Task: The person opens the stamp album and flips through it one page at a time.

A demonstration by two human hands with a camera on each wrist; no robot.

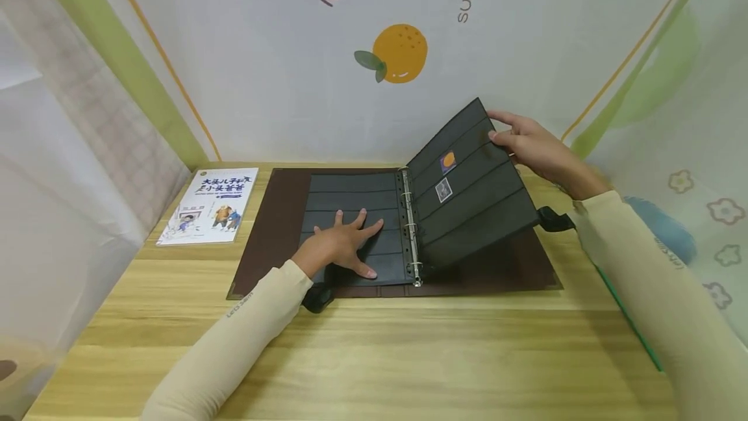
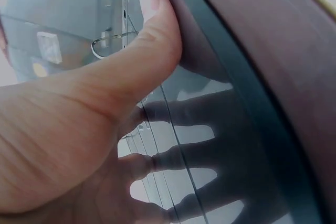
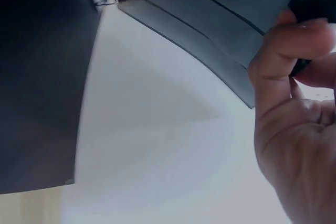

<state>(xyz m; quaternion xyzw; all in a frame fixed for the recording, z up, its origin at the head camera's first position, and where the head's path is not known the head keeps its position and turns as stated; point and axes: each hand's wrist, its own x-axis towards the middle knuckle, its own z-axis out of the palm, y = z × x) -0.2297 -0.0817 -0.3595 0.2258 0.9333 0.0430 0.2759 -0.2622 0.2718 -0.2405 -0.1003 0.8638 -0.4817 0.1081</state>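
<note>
A brown ring binder (image 1: 280, 239) lies open flat on the wooden table (image 1: 409, 356), its metal rings (image 1: 411, 226) running down the middle. Dark pocket pages fill it.

Left hand (image 1: 345, 245) — flat on the left-side page (image 1: 350, 200), fingers straight and spread, palm down, pressing the sheet against the cover. The left wrist view confirms it: thumb (image 2: 142, 51) extended along the glossy page, the hand's reflection visible in the plastic strips, a ring (image 2: 102, 45) just beyond the thumb tip.

Right hand (image 1: 534, 148) — grips the upper outer corner of a lifted page (image 1: 467, 193), thumb on the front face, fingers curled behind. This page is tilted up from the rings, standing at a slant above the right half of the binder, well clear of the cover beneath it. In the right wrist view the fingers (image 3: 278, 61) are clamped on the dark page edge (image 3: 210, 30), pale wall behind.

The lifted page carries two small items in its pockets: an orange-and-blue stamp (image 1: 448, 162) in an upper strip, and a grey framed stamp (image 1: 443, 190) just below it. Details of either cannot be read.

Left of the binder, near the back corner of the table, a thin illustrated booklet (image 1: 210, 205) lies flat — apart from the binder. The backdrop (image 1: 292, 51) shows a printed orange (image 1: 400, 52).
</note>
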